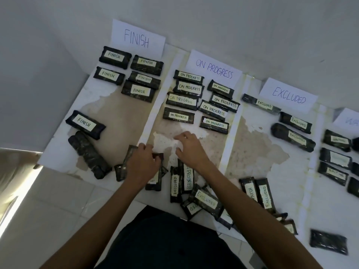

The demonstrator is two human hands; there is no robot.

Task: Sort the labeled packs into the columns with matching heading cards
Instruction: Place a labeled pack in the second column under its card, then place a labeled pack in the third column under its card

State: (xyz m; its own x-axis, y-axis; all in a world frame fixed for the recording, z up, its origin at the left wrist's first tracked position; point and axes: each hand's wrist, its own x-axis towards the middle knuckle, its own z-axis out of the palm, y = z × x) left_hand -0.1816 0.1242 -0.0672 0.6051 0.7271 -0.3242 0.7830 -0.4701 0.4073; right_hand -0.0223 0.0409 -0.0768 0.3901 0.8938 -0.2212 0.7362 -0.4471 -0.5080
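Observation:
Three heading cards lean on the wall: FINISH (137,38), ON PROGRESS (213,69) and EXCLUDED (288,96). Several dark packs with matching labels lie below each. One FINISH pack (85,124) lies apart, lower left. Unsorted packs sit near me: an ON PROGRESS pack (187,178), EXCLUDED packs (175,186) (206,199) (267,197) and a FINISH pack (250,191). My left hand (144,162) grips a dark pack (154,182) whose label is mostly hidden. My right hand (189,150) rests curled above the ON PROGRESS pack's upper end; what it holds is unclear.
A fourth heading card (347,119) is cut off at the right edge, with blurred-label packs (337,140) under it. Label-less packs lie at the left (88,154) and lower right (328,244). White strips (155,107) divide the columns. My dark-clothed lap (165,239) is below.

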